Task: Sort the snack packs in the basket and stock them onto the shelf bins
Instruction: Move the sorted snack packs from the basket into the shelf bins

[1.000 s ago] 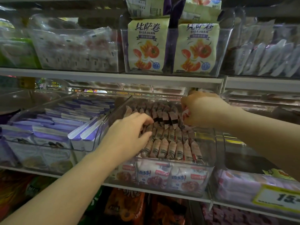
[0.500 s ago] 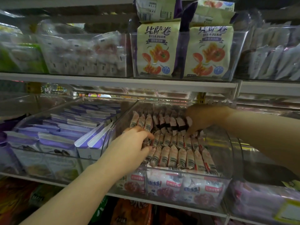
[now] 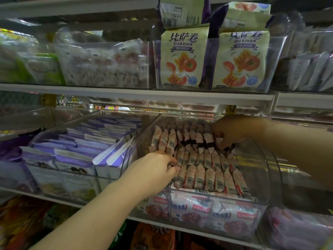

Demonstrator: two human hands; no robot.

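Observation:
A clear plastic bin on the middle shelf holds several rows of small pink-and-white snack packs standing on edge, barcodes up. My left hand rests at the bin's front left, fingers pinched on the edge of a pack in the near rows. My right hand reaches deep into the back right of the bin under the upper shelf, fingers curled on packs in the rear row. The basket is out of view.
A neighbouring clear bin at the left holds purple-and-white packs. The shelf above carries bins with yellow tomato-print bags and pale packets. Orange bags sit on the lowest shelf. A bin of pink packets is lower right.
My right hand has gone deeper into the back of the bin, into shadow under the upper shelf. My left hand stays at the front left rows. The view has shifted slightly.

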